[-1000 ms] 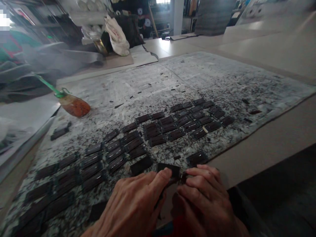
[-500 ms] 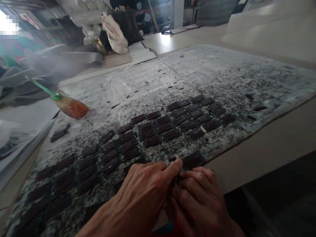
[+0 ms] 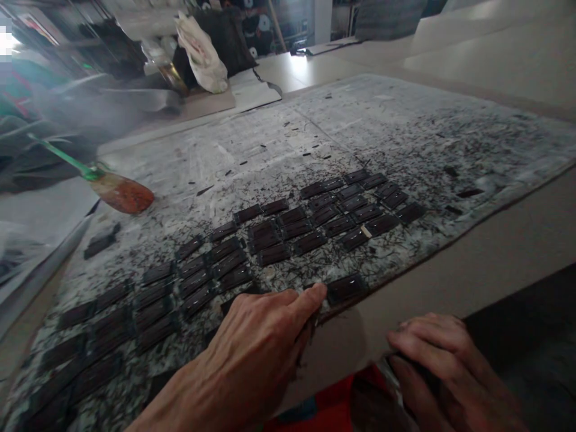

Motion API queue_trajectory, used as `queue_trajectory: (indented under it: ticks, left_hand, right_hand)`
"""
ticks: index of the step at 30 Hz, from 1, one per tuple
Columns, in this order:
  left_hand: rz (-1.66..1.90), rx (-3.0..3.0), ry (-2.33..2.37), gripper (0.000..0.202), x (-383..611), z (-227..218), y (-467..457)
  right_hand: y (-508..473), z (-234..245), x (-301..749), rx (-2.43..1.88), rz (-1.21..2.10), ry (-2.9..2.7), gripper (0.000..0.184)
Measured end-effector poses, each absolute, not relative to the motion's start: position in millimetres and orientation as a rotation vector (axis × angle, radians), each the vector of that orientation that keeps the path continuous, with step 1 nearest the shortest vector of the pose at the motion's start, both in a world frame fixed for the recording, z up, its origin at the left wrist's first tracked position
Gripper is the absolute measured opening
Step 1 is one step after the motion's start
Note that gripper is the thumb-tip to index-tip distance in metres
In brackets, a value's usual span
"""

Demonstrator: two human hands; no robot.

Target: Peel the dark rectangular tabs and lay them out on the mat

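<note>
My left hand (image 3: 265,342) rests at the near edge of the sheet, fingers curled under and the thumb side pressed against the left end of a dark flat rectangular piece (image 3: 346,290). Thin dark shreds show beneath its fingertips, but what it grips is hidden. Apart from it, at the lower right, my right hand (image 3: 445,360) hangs past the table edge with its fingers bent closed. A shiny strip (image 3: 392,377) shows under those fingers, too unclear to name. Several similar dark pieces (image 3: 294,229) lie in uneven rows beyond my left hand.
A stained white sheet (image 3: 270,144) strewn with dark shreds covers the table (image 3: 504,234). At the left lies an orange bottle (image 3: 128,193) with a long green spout. Farther back are a machine (image 3: 146,24) and a whitish cloth bundle (image 3: 204,57).
My right hand has parted from my left and moved right, off the table edge. The left hand stays near the same dark piece. The view has shifted slightly.
</note>
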State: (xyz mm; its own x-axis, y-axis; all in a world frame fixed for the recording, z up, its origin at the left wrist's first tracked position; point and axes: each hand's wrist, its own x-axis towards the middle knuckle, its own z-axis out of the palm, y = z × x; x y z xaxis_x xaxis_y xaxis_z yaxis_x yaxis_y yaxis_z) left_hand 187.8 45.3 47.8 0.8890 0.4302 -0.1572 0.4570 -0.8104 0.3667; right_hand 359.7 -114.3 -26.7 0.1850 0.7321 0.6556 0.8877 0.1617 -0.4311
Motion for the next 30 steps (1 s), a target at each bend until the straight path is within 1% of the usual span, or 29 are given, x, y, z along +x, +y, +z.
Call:
queue_trajectory:
  ticks: [3, 5, 8, 12, 14, 20, 26, 30]
  left_hand:
    - [-0.095, 2.555, 0.655, 0.026, 186, 52, 46]
    - [0.0, 2.521, 0.69, 0.026, 183, 51, 46]
    - [0.078, 2.459, 0.786, 0.029, 179, 47, 45]
    - [0.065, 2.389, 0.857, 0.032, 176, 42, 45]
    - [0.052, 2.404, 0.871, 0.032, 175, 41, 45]
    - [-0.016, 2.458, 0.856, 0.03, 176, 42, 48]
    - [-0.005, 2.482, 0.833, 0.029, 175, 40, 50]
    - [0.04, 2.398, 0.91, 0.031, 173, 42, 52]
  right_hand:
    - [-109, -25, 354, -1.657, -0.157, -1.513, 0.014]
    - [-100, -19, 346, -1.614, -0.065, -1.523, 0.011]
    - [-86, -9, 337, -1.551, 0.0, -1.571, 0.011]
    - [-75, -3, 332, -1.56, 0.041, -1.584, 0.013]
    - [-72, -6, 334, -1.601, 0.016, -1.591, 0.013]
    - [-61, -14, 343, -1.829, -0.194, -1.561, 0.016]
    - [-56, -14, 345, -1.915, -0.212, -1.614, 0.019]
    - [-56, -15, 345, -1.913, -0.173, -1.625, 0.017]
